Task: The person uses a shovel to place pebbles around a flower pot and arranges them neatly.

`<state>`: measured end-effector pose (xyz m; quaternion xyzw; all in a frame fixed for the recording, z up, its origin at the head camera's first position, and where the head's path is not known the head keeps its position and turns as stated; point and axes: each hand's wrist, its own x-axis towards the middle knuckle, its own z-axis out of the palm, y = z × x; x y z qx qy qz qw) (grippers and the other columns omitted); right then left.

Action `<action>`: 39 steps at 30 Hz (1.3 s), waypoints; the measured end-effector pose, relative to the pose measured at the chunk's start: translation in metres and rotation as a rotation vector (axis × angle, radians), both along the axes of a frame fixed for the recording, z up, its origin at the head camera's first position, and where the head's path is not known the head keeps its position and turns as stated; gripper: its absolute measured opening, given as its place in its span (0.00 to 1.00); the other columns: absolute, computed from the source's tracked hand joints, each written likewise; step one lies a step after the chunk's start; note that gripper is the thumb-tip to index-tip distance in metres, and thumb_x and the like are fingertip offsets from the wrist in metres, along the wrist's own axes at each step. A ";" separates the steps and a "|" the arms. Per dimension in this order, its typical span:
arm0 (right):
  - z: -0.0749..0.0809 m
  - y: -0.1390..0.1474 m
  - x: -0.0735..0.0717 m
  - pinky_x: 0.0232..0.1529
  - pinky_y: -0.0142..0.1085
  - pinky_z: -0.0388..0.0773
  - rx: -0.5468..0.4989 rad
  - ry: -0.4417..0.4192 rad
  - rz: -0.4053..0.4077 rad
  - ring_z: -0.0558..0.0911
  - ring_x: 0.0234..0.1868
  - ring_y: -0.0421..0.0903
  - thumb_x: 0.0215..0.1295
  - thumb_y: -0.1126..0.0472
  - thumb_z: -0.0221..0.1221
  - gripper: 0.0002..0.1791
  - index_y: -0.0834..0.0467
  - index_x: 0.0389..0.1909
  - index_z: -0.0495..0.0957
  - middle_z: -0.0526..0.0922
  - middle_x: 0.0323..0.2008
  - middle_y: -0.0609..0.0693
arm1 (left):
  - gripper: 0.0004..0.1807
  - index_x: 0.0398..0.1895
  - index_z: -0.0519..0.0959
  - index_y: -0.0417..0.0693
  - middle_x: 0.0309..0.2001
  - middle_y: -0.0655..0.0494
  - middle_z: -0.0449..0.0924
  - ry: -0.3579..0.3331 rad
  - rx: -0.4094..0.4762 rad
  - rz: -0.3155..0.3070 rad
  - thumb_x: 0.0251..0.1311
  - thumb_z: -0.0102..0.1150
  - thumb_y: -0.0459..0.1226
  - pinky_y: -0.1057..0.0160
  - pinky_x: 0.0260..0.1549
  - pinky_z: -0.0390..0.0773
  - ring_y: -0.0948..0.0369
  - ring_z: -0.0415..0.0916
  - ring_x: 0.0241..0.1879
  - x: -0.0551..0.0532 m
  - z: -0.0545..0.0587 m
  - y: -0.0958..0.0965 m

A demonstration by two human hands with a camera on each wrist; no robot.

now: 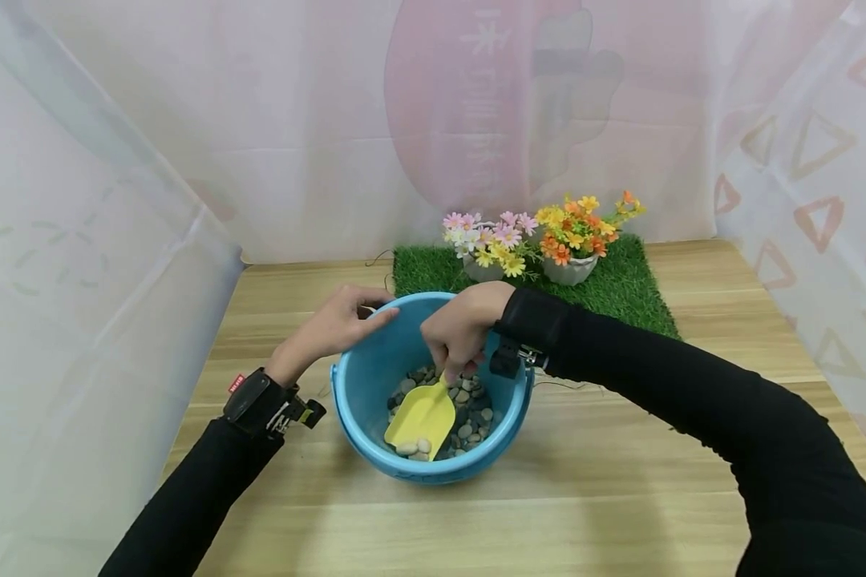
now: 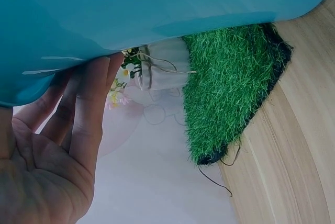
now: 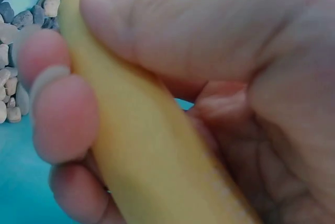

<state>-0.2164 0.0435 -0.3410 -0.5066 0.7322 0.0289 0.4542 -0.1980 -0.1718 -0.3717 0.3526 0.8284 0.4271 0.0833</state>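
A blue bucket (image 1: 351,385) stands on the wooden table, its bottom strewn with grey and tan pebbles (image 1: 465,433). My left hand (image 1: 335,320) holds the bucket's rim at the far left. Its thumb lies over the edge, and the left wrist view shows its fingers against the outer wall (image 2: 157,4). Inside the bucket, a yellow shovel (image 1: 426,413) tilts down to the left with a few pale pebbles (image 1: 413,449) at its front edge. The right hand (image 1: 465,324) grips the shovel's handle (image 3: 136,114), thumb along the top and fingers curled round it.
Behind the bucket lies a green artificial grass mat (image 1: 635,280). Two small pots of artificial flowers stand on it, one pink and white (image 1: 487,240), one orange and yellow (image 1: 580,232). Printed cloth (image 1: 317,120) hangs at the back and both sides of the table (image 1: 584,497).
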 end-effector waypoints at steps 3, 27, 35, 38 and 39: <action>-0.012 0.006 -0.009 0.22 0.37 0.70 -0.038 -0.008 0.006 0.77 0.20 0.49 0.64 0.43 0.53 0.21 0.49 0.17 0.81 0.79 0.18 0.48 | 0.10 0.41 0.80 0.49 0.36 0.58 0.80 -0.002 -0.003 0.006 0.66 0.50 0.41 0.63 0.34 0.80 0.65 0.78 0.35 0.000 -0.001 0.000; 0.056 0.039 0.017 0.23 0.38 0.74 -0.215 -0.233 -0.073 0.75 0.18 0.49 0.69 0.54 0.51 0.18 0.53 0.19 0.79 0.78 0.21 0.57 | 0.09 0.41 0.80 0.48 0.35 0.59 0.79 0.010 -0.031 0.035 0.65 0.52 0.41 0.64 0.32 0.80 0.65 0.77 0.34 0.001 0.001 0.001; 0.060 0.051 0.014 0.22 0.39 0.74 -0.240 -0.246 -0.132 0.75 0.19 0.51 0.68 0.55 0.52 0.15 0.51 0.23 0.82 0.78 0.20 0.55 | 0.09 0.40 0.80 0.49 0.34 0.59 0.79 0.006 -0.022 0.031 0.65 0.52 0.41 0.64 0.31 0.80 0.65 0.77 0.34 0.000 0.000 0.002; 0.061 0.056 0.014 0.22 0.38 0.74 -0.260 -0.257 -0.140 0.74 0.18 0.52 0.69 0.55 0.52 0.16 0.51 0.22 0.81 0.78 0.20 0.54 | 0.09 0.40 0.80 0.49 0.35 0.58 0.79 0.005 -0.024 0.028 0.65 0.52 0.41 0.63 0.31 0.80 0.64 0.77 0.34 0.000 0.001 0.001; 0.061 0.058 0.013 0.21 0.37 0.73 -0.268 -0.265 -0.144 0.74 0.18 0.51 0.69 0.55 0.52 0.16 0.51 0.22 0.81 0.78 0.20 0.53 | 0.09 0.41 0.80 0.48 0.35 0.58 0.79 0.004 -0.024 0.027 0.65 0.52 0.41 0.63 0.31 0.80 0.64 0.77 0.34 0.000 0.001 0.001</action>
